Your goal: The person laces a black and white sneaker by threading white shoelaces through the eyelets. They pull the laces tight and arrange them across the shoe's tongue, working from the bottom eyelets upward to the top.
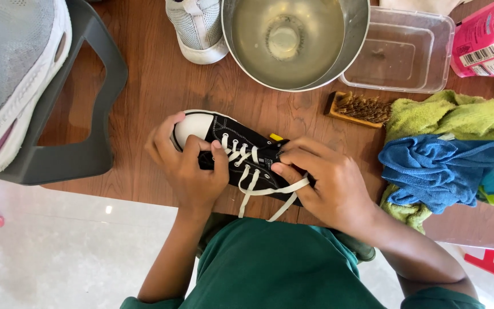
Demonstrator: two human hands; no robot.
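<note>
A black canvas sneaker (241, 151) with a white toe cap and white laces (258, 186) is laid on the near edge of the wooden table (155, 86), toe pointing left and away, heel hidden under the right hand. The toe end is gripped by the left hand (190, 166): fingers are curled closed over the front of the shoe, the thumb resting by the lower eyelets. The right hand (327, 183) is closed over the tongue and ankle part, with a lace pinched between thumb and fingers; loose lace ends are trailed toward the table edge and the green shirt (281, 269). A small yellow bit is seen just behind the shoe, kind cannot be told. Behind the sneaker, a steel bowl (293, 40) holding cloudy water is set, with a white mesh sneaker (198, 28) just left of it and a clear plastic container (407, 51) partly tucked under its right rim. A wooden scrub brush (358, 107) is placed between the container and a green towel (447, 114); a crumpled blue cloth (441, 169) is piled on that towel. A pink packet (487, 37) is seen at the far right corner. At far left, a grey-and-white sports shoe (12, 74) is propped on a grey plastic stand (87, 114).
</note>
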